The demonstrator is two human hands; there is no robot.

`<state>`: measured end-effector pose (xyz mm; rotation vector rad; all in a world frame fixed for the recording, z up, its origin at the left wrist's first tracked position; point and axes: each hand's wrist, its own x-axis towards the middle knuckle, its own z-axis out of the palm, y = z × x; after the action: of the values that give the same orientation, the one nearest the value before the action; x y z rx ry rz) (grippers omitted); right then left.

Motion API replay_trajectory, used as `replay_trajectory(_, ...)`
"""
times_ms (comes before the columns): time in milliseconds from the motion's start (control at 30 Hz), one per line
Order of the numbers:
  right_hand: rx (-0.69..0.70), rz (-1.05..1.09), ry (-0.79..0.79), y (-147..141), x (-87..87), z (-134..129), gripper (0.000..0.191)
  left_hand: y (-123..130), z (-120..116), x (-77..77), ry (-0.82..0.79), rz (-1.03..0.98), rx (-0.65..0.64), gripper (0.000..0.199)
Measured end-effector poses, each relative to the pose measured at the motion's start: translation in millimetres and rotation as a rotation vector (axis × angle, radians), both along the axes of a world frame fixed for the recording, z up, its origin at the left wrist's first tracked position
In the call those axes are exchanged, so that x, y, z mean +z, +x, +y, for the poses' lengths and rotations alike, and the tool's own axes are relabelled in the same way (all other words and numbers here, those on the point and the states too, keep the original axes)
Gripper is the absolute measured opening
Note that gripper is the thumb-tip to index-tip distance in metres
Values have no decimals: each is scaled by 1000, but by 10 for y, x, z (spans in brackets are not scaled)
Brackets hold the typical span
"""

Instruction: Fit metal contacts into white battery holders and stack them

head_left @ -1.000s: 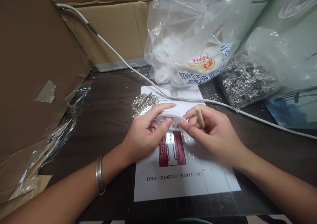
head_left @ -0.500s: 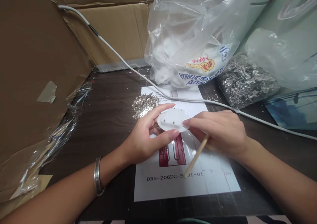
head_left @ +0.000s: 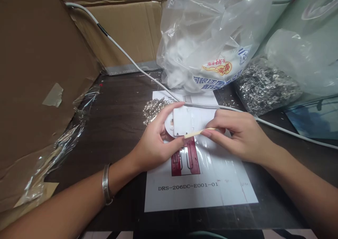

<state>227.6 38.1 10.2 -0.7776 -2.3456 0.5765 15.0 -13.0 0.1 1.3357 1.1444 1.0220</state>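
Head view gives us both hands close together but not clasped, over the far half of the printed sheet (head_left: 195,201) on the dark desk (head_left: 111,126). Our left hand (head_left: 155,143) is clamped on the white oval part (head_left: 183,121), thumb along its near side and fingers behind its left end, holding it up above the sheet. Our right hand (head_left: 237,135) pinches the pale stick (head_left: 195,133) between thumb and fingers.

Half a second ago the stick points down toward the sheet's near edge and a right fingertip rests at the part's right side; now the stick lies almost level along the part's near edge, its left end just beside our left thumb. The part is turned too, showing its raised boxy face and a small metallic piece at its left end. For the work in hand, we judge this a switch from bare fingertip to stick; whether the stick actually presses on the part we cannot tell.

Loose metal pieces (head_left: 153,110) lie heaped at the sheet's far-left corner, near our left fingers, and the white cable (head_left: 132,61) crosses the sheet's far end
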Motion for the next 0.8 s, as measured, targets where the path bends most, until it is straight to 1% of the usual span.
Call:
replay_trajectory(67, 3, -23, 6, 25, -3, 22, 24, -5, 3, -6, 35, 44, 26, 59)
replay_trajectory(133, -6, -26, 6, 44, -4, 35, 23, -10, 4, -14, 65, 66, 53, 56)
replay_trajectory(467, -64, -25, 80, 39, -22, 35, 26, 3, -5, 6, 74, 54, 76, 54)
replay_trajectory(567, -61, -19, 89, 41, -21, 38, 25, -1, -13, -9, 25, 50, 78, 56)
replay_trajectory(700, -45, -1, 102, 46, -21, 35, 23, 1, -17, -19, -81, -70, 12, 55)
replay_trajectory(800, -57, -2, 108, 46, -25, 34, 23, 5, -9, -18, -96, -115, -21, 57)
